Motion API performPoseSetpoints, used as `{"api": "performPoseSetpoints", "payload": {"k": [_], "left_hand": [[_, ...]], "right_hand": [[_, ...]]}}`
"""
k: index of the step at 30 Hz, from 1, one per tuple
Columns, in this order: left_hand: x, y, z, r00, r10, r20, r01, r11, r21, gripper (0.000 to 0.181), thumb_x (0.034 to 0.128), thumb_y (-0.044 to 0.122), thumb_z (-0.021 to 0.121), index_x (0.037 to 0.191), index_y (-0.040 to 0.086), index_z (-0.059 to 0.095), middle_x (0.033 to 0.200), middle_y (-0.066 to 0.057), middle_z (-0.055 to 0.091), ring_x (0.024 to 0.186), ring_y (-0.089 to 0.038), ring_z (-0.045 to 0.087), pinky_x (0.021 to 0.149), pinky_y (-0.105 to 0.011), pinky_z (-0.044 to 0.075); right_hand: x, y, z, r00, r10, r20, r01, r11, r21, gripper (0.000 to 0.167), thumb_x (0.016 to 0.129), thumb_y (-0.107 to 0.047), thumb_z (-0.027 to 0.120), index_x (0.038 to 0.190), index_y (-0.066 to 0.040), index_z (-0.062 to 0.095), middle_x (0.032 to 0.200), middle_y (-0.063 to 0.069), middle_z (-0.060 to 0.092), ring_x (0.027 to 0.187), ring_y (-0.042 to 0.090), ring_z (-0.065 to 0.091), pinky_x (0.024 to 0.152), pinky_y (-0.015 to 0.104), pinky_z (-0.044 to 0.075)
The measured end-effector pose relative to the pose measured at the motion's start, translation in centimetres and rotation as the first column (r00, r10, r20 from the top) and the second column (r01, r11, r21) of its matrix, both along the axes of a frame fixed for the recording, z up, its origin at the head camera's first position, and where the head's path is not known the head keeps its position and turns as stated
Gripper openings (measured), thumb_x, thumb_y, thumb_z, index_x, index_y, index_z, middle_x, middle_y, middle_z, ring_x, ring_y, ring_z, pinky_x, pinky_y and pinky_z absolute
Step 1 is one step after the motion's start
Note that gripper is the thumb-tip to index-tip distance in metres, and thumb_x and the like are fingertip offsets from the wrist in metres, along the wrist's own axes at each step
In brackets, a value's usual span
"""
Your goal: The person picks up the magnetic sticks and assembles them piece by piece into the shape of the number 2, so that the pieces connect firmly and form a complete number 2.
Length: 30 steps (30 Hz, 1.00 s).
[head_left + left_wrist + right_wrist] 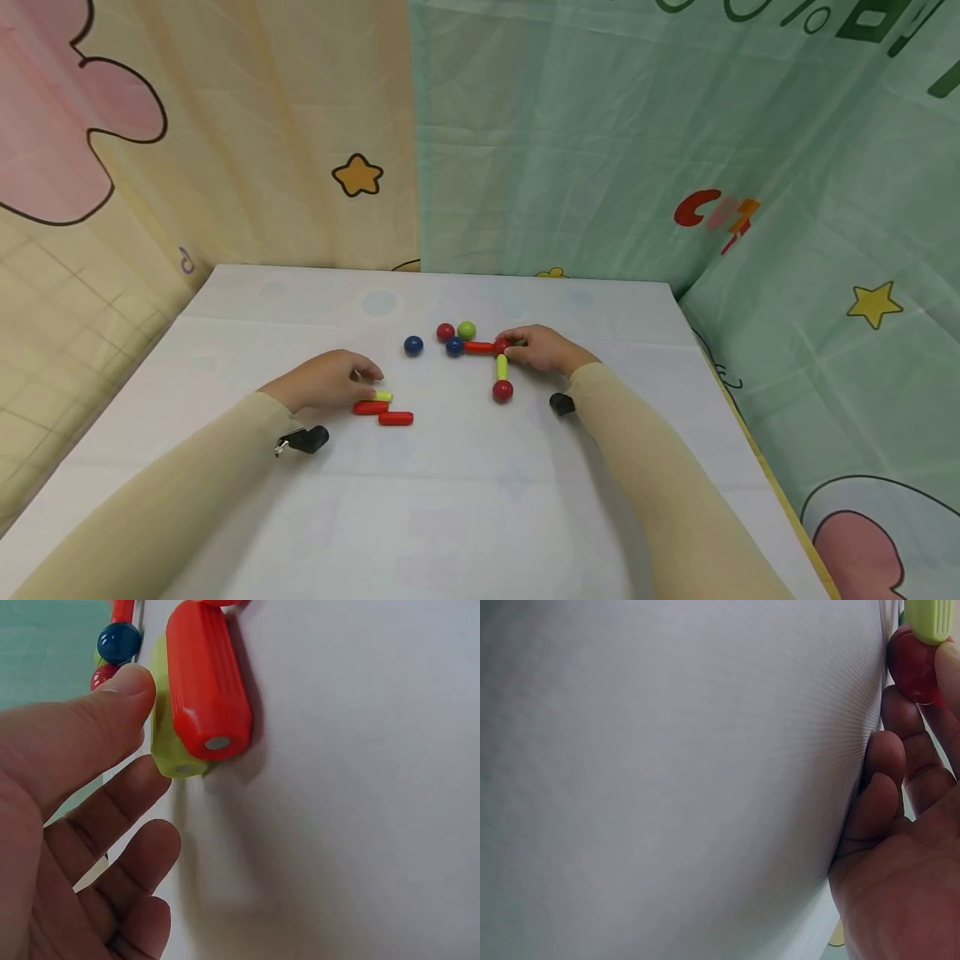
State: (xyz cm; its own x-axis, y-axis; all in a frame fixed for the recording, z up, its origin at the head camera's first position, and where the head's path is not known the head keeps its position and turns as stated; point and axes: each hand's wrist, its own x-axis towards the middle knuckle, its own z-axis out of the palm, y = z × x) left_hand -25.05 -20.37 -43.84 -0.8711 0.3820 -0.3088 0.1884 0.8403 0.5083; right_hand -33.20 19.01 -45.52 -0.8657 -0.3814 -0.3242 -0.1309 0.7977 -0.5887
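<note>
Fingers pinching on the right, loosely parted on the left.
Watching remotely, I see the right hand (pixel 549 350) grip a red ball (pixel 913 666) where a red rod (pixel 478 347) meets a yellow-green rod (pixel 502 367); the left hand (pixel 324 381) is at a second yellow-green rod (pixel 384 397), beside two loose red rods (pixel 395 418) on the white table (pixel 465 500).

Green curtain (pixel 525 125): dark-green characters (pixel 852 30) cut off at top, unreadable; red C-like mark (pixel 684 212) below.
</note>
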Motion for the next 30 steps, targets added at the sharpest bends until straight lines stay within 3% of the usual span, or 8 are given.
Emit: {"api": "performPoseSetpoints", "payload": {"k": [12,30], "left_hand": [[0.3,-0.6,-0.4,0.999,0.011,0.03,-0.012,1.0,0.015,0.026,0.0994,0.02,0.071,0.124,0.015,0.078,0.115,0.0,0.075,0.111,-0.024,0.062,0.103,-0.05,0.053],[0.3,-1.3,-0.9,1.0,-0.007,0.007,0.006,1.0,0.018,0.023,0.1004,0.02,0.071,0.121,0.016,0.079,0.114,0.0,0.074,0.112,-0.025,0.061,0.103,-0.05,0.052]], "right_hand": [[-0.1,0.1,-0.2,1.0,0.002,0.006,-0.002,1.0,0.0,0.039,0.107,-0.031,0.062,0.145,-0.026,0.064,0.15,0.007,0.06,0.141,0.03,0.048,0.123,0.053,0.037],[-0.1,0.0,-0.3,1.0,-0.014,0.015,0.014,1.0,-0.003,0.039,0.106,-0.032,0.063,0.145,-0.027,0.064,0.15,0.006,0.061,0.143,0.03,0.048,0.124,0.052,0.037]]}}
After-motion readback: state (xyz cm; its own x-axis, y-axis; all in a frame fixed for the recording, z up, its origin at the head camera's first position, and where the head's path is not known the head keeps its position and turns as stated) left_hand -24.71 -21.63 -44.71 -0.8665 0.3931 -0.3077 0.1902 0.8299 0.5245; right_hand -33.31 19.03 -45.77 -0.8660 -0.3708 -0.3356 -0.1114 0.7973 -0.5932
